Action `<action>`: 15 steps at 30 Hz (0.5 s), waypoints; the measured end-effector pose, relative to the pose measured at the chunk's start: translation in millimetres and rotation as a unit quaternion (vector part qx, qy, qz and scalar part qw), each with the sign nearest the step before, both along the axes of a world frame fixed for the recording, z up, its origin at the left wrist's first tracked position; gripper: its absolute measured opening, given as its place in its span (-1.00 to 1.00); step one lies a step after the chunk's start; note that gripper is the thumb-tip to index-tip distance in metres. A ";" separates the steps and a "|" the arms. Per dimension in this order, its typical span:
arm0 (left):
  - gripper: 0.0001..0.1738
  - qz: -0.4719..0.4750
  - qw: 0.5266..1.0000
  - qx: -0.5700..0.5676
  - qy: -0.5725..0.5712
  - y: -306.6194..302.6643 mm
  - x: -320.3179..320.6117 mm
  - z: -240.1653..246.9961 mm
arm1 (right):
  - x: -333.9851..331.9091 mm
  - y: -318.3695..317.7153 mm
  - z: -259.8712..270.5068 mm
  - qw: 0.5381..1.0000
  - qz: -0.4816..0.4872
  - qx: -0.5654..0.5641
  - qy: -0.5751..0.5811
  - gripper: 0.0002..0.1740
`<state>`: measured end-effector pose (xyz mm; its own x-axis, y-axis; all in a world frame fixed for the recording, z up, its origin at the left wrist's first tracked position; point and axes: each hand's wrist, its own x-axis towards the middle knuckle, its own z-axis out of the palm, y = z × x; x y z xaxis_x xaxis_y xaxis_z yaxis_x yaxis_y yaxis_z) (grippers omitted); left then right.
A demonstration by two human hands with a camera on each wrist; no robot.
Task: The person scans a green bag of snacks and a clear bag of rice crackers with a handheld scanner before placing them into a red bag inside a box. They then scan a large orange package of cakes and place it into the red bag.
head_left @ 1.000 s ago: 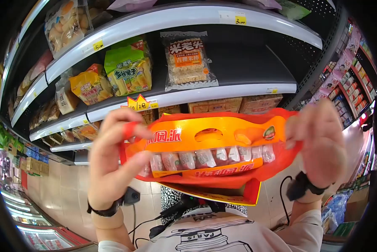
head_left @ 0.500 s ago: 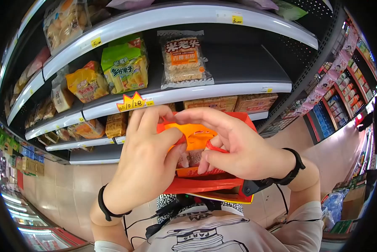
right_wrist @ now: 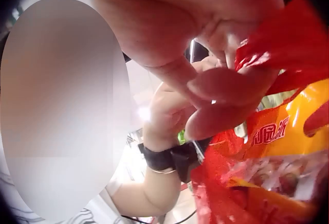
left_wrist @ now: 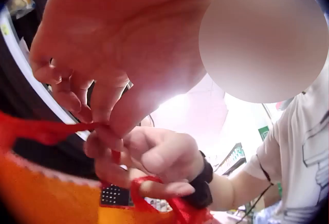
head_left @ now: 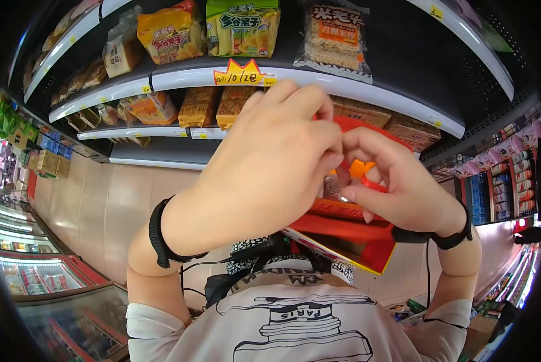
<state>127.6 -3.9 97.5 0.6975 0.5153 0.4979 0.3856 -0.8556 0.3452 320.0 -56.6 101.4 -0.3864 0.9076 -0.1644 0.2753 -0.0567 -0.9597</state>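
A red plastic bag [head_left: 343,228] hangs below both hands, with an orange-and-yellow packet [right_wrist: 303,111] of wrapped snacks inside. My left hand [head_left: 264,154] reaches over it, fingers bent; the left wrist view shows that hand [left_wrist: 123,44] pinching a thin twisted strip of the bag [left_wrist: 46,130]. My right hand [head_left: 403,190] is close against it, with red plastic looped round a finger. In the right wrist view the right hand [right_wrist: 200,33] has curled fingers at the bag's red film [right_wrist: 293,46]. The left hand covers part of the packet.
Ahead is a shelf edge [head_left: 192,79] with a green snack bag [head_left: 243,30], a yellow one [head_left: 171,36] and a clear packet [head_left: 335,39]. Brown packs [head_left: 198,107] lie on the tier below. Glass-topped cases [head_left: 77,320] stand at the lower left.
Both hands have come from the bag's two sides to meet over its top, the left now reaching across. The shelf sits higher in the head view, and the bag appears farther right.
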 end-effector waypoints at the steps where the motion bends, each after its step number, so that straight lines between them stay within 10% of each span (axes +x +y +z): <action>1: -0.90 0.007 0.999 -0.018 -0.038 0.2 -3.9 -6.9 | 0.0 1.3 -3.4 1.000 -0.007 -0.011 -0.014 -0.61; 9: -0.85 -0.066 0.867 -0.489 0.062 -10.8 -121.9 -39.7 | 18.5 9.6 -28.4 1.000 -0.009 -0.027 -0.001 -0.72; 15: -0.55 0.003 0.877 -0.432 0.211 -53.3 -127.8 -183.6 | 24.2 16.3 -19.1 0.991 -0.096 0.012 0.093 -0.79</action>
